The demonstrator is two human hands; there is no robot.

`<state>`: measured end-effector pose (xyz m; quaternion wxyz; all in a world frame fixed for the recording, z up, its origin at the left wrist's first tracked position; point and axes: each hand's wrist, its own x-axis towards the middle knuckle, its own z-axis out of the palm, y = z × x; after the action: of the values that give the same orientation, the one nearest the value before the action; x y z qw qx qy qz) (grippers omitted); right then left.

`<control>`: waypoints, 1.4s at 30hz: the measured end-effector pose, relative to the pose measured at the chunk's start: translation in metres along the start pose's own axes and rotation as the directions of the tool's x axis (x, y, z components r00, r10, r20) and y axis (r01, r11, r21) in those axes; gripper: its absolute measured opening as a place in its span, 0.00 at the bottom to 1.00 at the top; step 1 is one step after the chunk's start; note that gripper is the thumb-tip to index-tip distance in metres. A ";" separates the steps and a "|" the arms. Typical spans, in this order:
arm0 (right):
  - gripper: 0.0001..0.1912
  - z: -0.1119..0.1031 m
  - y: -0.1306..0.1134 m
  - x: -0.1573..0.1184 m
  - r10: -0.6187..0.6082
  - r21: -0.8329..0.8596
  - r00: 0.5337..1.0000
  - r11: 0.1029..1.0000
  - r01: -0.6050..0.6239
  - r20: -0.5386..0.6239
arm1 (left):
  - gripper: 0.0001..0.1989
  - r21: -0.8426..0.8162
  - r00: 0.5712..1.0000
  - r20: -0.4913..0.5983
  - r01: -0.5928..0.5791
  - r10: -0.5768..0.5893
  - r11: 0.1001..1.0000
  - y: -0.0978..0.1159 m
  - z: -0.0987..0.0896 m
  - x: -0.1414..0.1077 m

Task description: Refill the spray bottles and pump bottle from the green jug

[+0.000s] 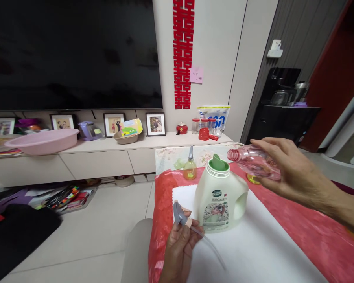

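Observation:
My right hand (286, 161) is closed round a clear pink bottle (258, 161). The bottle is uncapped and lies nearly level, its mouth pointing left beside the opening of a large pale green detergent jug (216, 192). The jug stands upright and uncapped, with a green pouring spout (217, 163) showing in its neck. In front of the jug, my left hand (181, 239) grips a grey spray pump head (180, 214) by its collar; the clear dip tube (211, 245) hangs down to the right.
A yellowish pump bottle (190, 169) stands behind the jug on a red-covered table (165, 196), with a white sheet (253, 251) under the jug. Behind it, a low cabinet (97, 161) carries a pink basin (44, 141), framed pictures, red-lidded jars (196, 125) and a plastic bag (221, 114).

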<state>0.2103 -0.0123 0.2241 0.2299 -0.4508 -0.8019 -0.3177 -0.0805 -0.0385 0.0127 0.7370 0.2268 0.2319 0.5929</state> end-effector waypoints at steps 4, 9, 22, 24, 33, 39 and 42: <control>0.32 -0.003 0.001 0.008 -0.046 -0.056 0.999 0.997 0.047 0.018 | 0.20 0.007 1.000 -0.020 0.007 -0.007 1.000 0.000 -0.002 0.001; 0.31 -0.006 0.002 0.016 -0.098 -0.100 0.994 0.990 0.103 0.050 | 0.22 0.036 0.999 -0.042 0.012 -0.010 0.999 -0.001 -0.003 0.001; 0.34 -0.008 0.001 0.029 -0.140 -0.133 0.986 0.979 0.151 0.089 | 0.22 0.028 0.996 -0.083 0.014 -0.011 1.000 0.000 0.001 0.000; 0.33 -0.008 0.001 0.030 -0.148 -0.138 0.985 0.978 0.159 0.089 | 0.22 0.030 0.996 -0.083 0.021 -0.018 0.999 0.000 0.002 0.000; 0.31 -0.007 0.002 0.035 -0.179 -0.151 0.981 0.971 0.188 0.069 | 0.22 0.028 0.996 -0.088 0.024 -0.022 0.999 0.002 0.003 -0.001; 0.36 -0.013 0.000 0.040 -0.192 -0.219 0.977 0.953 0.208 0.093 | 0.21 0.032 0.996 -0.090 0.001 0.002 0.999 0.000 0.003 -0.001; 0.39 -0.014 0.000 0.041 -0.208 -0.249 0.972 0.941 0.228 0.107 | 0.21 0.046 0.997 -0.073 -0.005 0.008 0.999 0.000 0.002 -0.001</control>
<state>0.1908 0.0012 0.2610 0.1002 -0.3977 -0.8069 -0.4251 -0.0794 -0.0397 0.0142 0.7208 0.2224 0.2716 0.5977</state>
